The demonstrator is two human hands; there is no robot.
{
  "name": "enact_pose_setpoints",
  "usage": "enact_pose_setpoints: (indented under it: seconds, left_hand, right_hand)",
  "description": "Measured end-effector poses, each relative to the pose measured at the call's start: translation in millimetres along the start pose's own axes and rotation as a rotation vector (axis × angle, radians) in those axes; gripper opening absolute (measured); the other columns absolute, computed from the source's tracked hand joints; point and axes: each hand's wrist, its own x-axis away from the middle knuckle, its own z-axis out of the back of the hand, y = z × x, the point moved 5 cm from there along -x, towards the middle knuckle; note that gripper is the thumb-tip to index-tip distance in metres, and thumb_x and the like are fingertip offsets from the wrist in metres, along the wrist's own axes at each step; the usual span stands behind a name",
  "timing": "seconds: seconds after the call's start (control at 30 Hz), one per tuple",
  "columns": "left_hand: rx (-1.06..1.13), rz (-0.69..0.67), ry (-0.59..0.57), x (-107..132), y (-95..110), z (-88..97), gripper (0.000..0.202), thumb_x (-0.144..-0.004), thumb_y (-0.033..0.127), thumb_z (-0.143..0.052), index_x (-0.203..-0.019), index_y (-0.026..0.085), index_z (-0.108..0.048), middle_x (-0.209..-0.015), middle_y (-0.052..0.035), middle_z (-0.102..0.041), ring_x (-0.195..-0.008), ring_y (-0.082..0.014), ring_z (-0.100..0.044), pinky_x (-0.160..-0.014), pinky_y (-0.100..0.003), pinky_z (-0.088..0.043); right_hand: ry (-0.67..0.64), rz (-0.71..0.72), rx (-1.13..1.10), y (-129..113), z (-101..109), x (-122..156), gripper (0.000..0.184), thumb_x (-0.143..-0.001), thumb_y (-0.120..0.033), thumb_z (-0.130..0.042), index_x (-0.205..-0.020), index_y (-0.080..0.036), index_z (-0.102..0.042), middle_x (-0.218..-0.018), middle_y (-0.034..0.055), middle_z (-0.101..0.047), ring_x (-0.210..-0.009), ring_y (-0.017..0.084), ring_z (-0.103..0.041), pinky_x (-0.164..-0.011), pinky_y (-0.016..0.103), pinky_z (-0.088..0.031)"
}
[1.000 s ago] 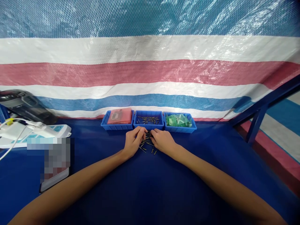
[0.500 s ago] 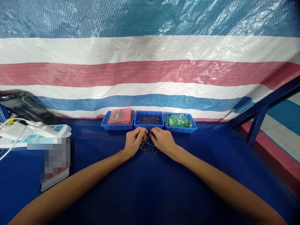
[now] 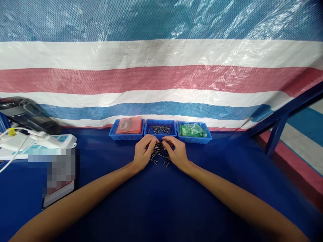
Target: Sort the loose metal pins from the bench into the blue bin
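My left hand [image 3: 143, 153] curls over the left edge of a loose pile of thin metal pins [image 3: 158, 155], brass-coloured and dark, like rivets or small screws. Opposite it, my right hand [image 3: 178, 153] is at the pile's right edge, thumb and forefinger pinched together. Both hands' fingers are closed, and their tips reach in toward each other above the pins; what they hold is too small and hidden to name. Just behind them, a middle blue bin [image 3: 150, 123] contains more such pins [image 3: 161, 129].
The left blue bin [image 3: 126, 137] holds a red packet [image 3: 130, 125]; the right one [image 3: 194, 138] holds green packets [image 3: 193, 130]. At left are a white power strip [image 3: 63, 143], a dark bottle-like object [image 3: 32, 114] and a partly blurred phone-like object [image 3: 59, 194]. Blue frame [image 3: 280, 124] at right.
My right hand's fingers have lifted and opened slightly away from the pile, the thumb and forefinger now more visible. My left hand has barely moved.
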Motion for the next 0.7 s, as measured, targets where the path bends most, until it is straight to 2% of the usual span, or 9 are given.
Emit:
enact_pose_setpoints:
  seconds: [0.1, 0.17, 0.4, 0.7]
  left_hand:
    - [-0.019, -0.046, 0.013, -0.6, 2.9, 1.3, 0.030, -0.093, 0.030, -0.045, -0.076, 0.016, -0.066, -0.087, -0.0048, -0.060, -0.073, -0.0133, -0.057, -0.069, -0.025, -0.045]
    - [-0.027, -0.057, -0.010, -0.9, 3.3, 0.0, 0.028, -0.092, 0.029, -0.047, -0.076, 0.016, -0.067, -0.090, -0.0052, -0.060, -0.077, -0.0139, -0.058, -0.069, -0.025, -0.045]
    - [-0.019, -0.090, -0.043, -1.2, 1.9, -3.2, 0.027, -0.092, 0.029, -0.048, -0.079, 0.017, -0.068, -0.086, -0.0046, -0.064, -0.071, -0.0132, -0.059, -0.067, -0.025, -0.046]
    - [0.011, -0.009, -0.069, -1.1, -0.8, -5.0, 0.027, -0.093, 0.031, -0.046, -0.080, 0.016, -0.064, -0.071, -0.0016, -0.063, -0.064, -0.0121, -0.057, -0.062, -0.023, -0.043]
  right_hand:
    - [0.000, 0.001, -0.086, -0.1, -0.5, 0.5, 0.020, -0.092, -0.030, -0.046, -0.101, -0.017, -0.059, -0.090, 0.0039, -0.068, -0.071, 0.013, -0.065, -0.072, 0.025, -0.052]
    - [-0.008, 0.013, -0.103, -1.3, -0.4, 1.0, 0.019, -0.092, -0.031, -0.046, -0.097, -0.017, -0.059, -0.088, 0.0035, -0.067, -0.072, 0.013, -0.065, -0.073, 0.025, -0.052]
    - [-0.035, 0.023, -0.012, -0.1, -0.5, 2.1, 0.025, -0.094, -0.033, -0.041, -0.100, -0.018, -0.061, -0.090, 0.0044, -0.068, -0.073, 0.014, -0.065, -0.075, 0.026, -0.052]
    - [-0.039, 0.064, -0.002, -3.5, 0.4, 1.7, 0.025, -0.094, -0.030, -0.042, -0.096, -0.017, -0.064, -0.083, 0.0032, -0.066, -0.066, 0.012, -0.061, -0.071, 0.024, -0.050]
